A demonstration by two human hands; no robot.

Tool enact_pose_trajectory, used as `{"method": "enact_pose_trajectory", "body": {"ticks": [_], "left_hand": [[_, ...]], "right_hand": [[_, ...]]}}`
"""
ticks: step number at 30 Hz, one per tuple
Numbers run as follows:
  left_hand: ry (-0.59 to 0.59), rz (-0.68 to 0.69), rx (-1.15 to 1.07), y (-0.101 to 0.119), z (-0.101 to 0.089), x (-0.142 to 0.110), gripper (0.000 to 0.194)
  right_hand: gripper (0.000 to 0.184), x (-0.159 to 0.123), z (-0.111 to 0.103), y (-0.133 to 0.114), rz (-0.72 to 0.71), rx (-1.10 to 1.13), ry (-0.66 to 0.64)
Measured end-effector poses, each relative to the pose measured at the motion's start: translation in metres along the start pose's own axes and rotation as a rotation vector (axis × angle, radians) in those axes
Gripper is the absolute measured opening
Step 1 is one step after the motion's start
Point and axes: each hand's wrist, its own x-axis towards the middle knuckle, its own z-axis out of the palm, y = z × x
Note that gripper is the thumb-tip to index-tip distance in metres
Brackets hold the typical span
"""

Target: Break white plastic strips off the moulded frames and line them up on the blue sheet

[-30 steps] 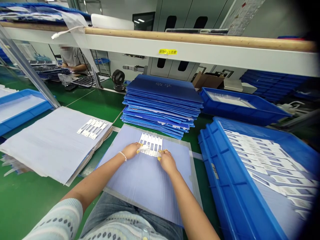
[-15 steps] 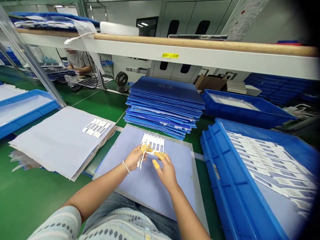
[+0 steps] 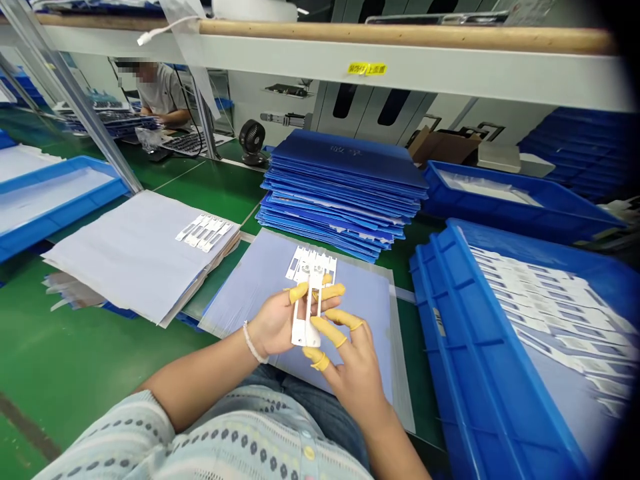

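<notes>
My left hand (image 3: 277, 320) is raised above the sheet and shut on a white punched strip (image 3: 299, 330), which stands nearly upright across its yellow finger cots. My right hand (image 3: 353, 367) is just to the right of that strip, with its cotted fingers spread and close to the strip's lower part. Behind both hands, a row of similar white strips (image 3: 310, 265) lies on a pale blue sheet (image 3: 255, 273). My hands hide the row's lower end.
A tall stack of blue corrugated sheets (image 3: 340, 193) stands beyond the pale sheet. To the right, a blue crate (image 3: 440, 313) holds many white strips. To the left, more strips (image 3: 204, 233) lie on a white sheet pile (image 3: 135, 260). A co-worker (image 3: 160, 93) sits at the far left.
Both hands were on the strip row at first. My left hand has since lifted one strip off it and raised it toward me, while my right hand has drawn back with its fingers spread.
</notes>
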Motion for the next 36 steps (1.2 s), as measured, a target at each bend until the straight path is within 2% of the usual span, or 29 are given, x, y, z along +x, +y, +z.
{"method": "enact_pose_trajectory", "body": {"ticks": [5, 10, 18, 22, 26, 30, 33, 36], "left_hand": [[-0.19, -0.065, 0.004, 0.006, 0.005, -0.014, 0.045], [-0.248, 0.041, -0.017, 0.005, 0.014, -0.022, 0.034], [-0.391, -0.025, 0.074, 0.007, 0.019, -0.03, 0.04], [-0.373, 0.015, 0.107, 0.005, 0.024, -0.033, 0.041], [-0.365, 0.021, 0.121, 0.004, 0.029, -0.034, 0.048], [-0.317, 0.013, 0.139, 0.003, 0.035, -0.036, 0.055], [-0.295, 0.041, 0.185, 0.001, 0.036, -0.037, 0.053], [-0.256, 0.055, 0.211, 0.0, 0.035, -0.036, 0.051]], "right_hand": [[0.03, 0.004, -0.014, -0.011, 0.035, 0.014, -0.038], [0.03, 0.008, -0.029, -0.021, -0.006, -0.02, -0.07], [0.034, 0.007, -0.034, -0.028, 0.033, 0.05, -0.068], [0.035, 0.004, -0.035, -0.031, 0.123, 0.157, -0.114], [0.045, -0.004, -0.036, -0.031, 0.187, 0.343, -0.14], [0.044, -0.009, -0.033, -0.034, 0.29, 0.522, -0.095], [0.034, -0.007, -0.03, -0.04, 0.401, 0.475, -0.012], [0.03, -0.002, -0.029, -0.043, 0.426, 0.371, 0.004]]}}
